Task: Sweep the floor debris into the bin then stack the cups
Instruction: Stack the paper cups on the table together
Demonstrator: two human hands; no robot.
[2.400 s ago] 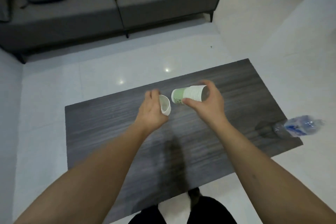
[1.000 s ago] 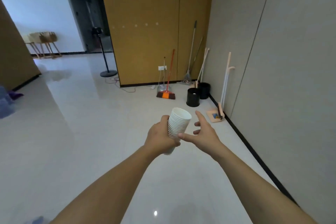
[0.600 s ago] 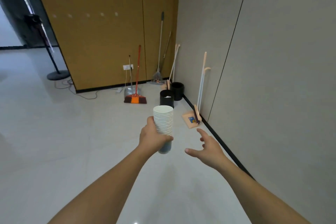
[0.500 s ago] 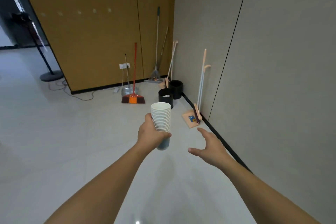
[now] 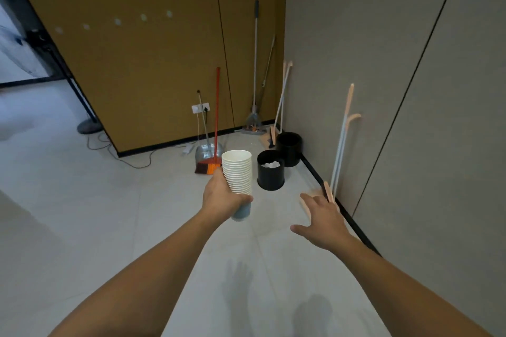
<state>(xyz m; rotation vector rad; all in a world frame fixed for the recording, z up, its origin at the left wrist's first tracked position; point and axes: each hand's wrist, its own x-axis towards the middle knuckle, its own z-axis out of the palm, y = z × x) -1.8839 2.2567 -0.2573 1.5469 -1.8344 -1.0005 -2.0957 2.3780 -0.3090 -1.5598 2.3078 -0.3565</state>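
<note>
Bins (image 5: 270,169) nearer; right hand (image 5: 323,220) lower.

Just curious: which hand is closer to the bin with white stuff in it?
Left. The left hand, gripping the cup stack, is just beside the bin; the right hand hangs open, lower right.

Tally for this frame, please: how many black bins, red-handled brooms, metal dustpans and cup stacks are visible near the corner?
Black bins: 2, the near bin and the far bin
Red-handled broom: 1
Metal dustpan: 1
Cup stack, held by the left hand: 1
Total: 5
</note>
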